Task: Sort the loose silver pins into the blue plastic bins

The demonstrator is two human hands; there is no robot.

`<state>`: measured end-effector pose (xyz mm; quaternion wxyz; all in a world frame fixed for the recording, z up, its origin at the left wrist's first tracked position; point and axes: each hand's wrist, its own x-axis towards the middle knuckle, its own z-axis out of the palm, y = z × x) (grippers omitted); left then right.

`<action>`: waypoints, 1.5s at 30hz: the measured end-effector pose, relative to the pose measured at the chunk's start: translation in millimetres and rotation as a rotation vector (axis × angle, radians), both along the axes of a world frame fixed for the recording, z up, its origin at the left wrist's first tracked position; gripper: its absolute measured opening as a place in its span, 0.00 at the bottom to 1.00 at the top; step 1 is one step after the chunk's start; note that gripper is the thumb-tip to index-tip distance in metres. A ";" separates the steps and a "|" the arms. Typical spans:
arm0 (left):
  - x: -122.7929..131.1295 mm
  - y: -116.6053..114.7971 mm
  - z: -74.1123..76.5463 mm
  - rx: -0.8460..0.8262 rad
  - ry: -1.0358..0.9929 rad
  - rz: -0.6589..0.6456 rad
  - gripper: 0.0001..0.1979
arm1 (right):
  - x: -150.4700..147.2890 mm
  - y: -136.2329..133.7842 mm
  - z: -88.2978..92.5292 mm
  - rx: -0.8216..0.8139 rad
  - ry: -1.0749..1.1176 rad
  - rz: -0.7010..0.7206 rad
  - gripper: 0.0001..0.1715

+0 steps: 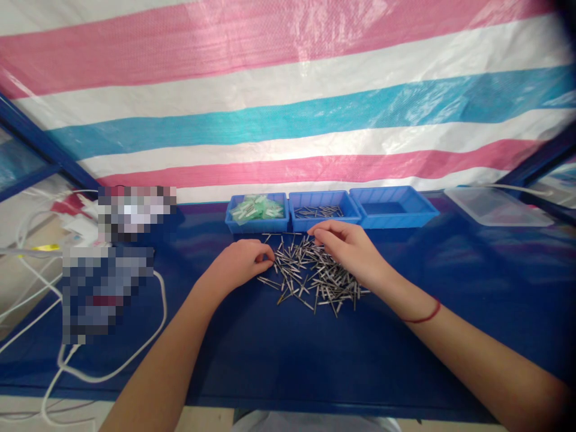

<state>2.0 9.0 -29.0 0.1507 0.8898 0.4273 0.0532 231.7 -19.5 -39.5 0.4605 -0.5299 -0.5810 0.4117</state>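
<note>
Two bare hands at a pile of metal pins (335,283), mid-worktop (270,354).
The right hand (345,247) hides part of the pile, near the middle box (300,224) along the far edge; the left hand (246,261) curls at its left side. Whether either grips a pin, I cannot tell. Pixelation masks objects (105,294) toward the left edge.

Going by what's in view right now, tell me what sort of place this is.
Probably a small workshop sorting bench: a heap of thin metal pins lies on a blue tabletop, blue bins line its back, and a striped plastic sheet hangs behind.
</note>
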 end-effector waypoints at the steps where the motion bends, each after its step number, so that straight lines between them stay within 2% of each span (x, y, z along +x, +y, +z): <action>1: 0.7 0.2 -0.7 0.006 -0.002 0.002 0.08 | 1.6 -1.9 -0.7 -0.005 0.005 0.003 0.15; 13: 2.1 4.4 -6.6 0.006 0.004 -0.011 0.11 | 2.4 -10.6 1.7 -0.004 -0.042 0.083 0.12; 24: -0.1 0.6 3.2 -0.148 -0.006 -0.018 0.09 | 3.5 -12.3 0.4 0.009 -0.094 0.142 0.12; 36: 0.1 1.4 1.0 -0.078 0.083 -0.073 0.10 | 3.3 -12.0 -2.5 0.016 -0.105 0.186 0.12; 45: 10.1 -4.2 5.8 0.050 -0.024 -0.064 0.08 | 0.4 -16.5 -2.5 0.053 -0.242 0.217 0.13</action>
